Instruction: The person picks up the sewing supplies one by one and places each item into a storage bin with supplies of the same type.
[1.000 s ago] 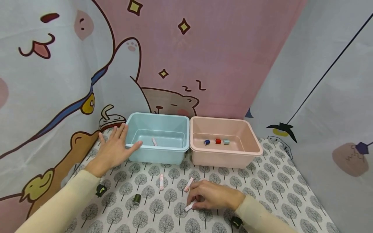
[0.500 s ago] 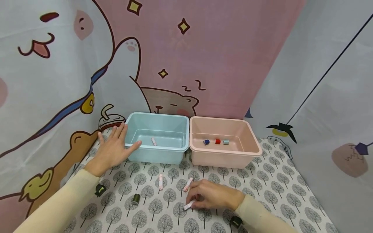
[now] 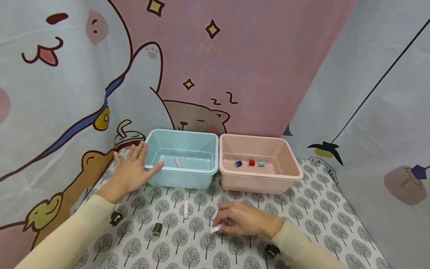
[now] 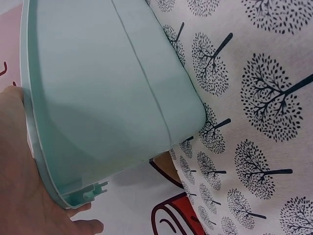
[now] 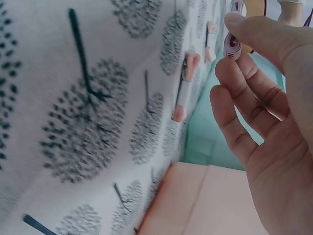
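Note:
My right hand (image 3: 240,220) pinches a white rolled tape measure (image 3: 216,228) between thumb and fingers, over the cloth. In the right wrist view its flattened coil (image 5: 233,44) shows dark print. Behind that hand, a pink bundle with a white band (image 5: 184,88) lies on the cloth, mostly hidden in the head view. Another such bundle (image 3: 186,209) lies further left, with a dark green thread spool (image 3: 157,229) nearer the front. My left hand (image 3: 129,172) rests with spread fingers on the left rim of the light blue bin (image 3: 183,179), which has one small pale bundle (image 3: 178,163) inside.
A pink bin (image 3: 258,183) stands right beside the blue one. It contains a blue spool (image 3: 238,163), a red spool (image 3: 251,163) and a pale green spool (image 3: 261,163). Printed curtains (image 3: 255,67) hang close behind and along both sides of the tree-patterned cloth (image 3: 181,257).
My right hand has moved slightly forward with the tape measure, up off its earlier spot, and now covers most of the pink bundle behind it. The left hand keeps its place.

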Available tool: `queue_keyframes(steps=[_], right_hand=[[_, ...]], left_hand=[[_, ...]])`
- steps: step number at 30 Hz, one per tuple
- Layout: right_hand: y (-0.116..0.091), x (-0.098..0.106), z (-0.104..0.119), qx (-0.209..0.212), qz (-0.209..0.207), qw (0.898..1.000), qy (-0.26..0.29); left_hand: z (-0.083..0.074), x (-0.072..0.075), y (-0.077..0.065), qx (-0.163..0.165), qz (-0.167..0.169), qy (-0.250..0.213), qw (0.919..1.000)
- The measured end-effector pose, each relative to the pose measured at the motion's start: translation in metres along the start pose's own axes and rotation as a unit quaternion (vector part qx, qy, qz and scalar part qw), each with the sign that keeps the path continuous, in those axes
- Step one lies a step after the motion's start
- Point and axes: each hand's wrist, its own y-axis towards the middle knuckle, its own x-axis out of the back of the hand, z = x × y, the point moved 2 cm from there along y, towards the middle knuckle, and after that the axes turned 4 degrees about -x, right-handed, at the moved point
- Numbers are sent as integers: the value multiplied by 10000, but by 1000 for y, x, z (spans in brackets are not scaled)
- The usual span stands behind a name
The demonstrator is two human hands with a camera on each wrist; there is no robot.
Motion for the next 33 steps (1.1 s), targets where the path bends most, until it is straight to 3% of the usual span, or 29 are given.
queue_keyframes(steps=[21,33], right_hand=[[18,70,8,619,-1000,9914,-571],[34,96,6,451,-1178,9907,-501]], left_hand=[[-1,-1,-2,16,-20,0,10000],[-2,0,-2,30,-6,63,10000]])
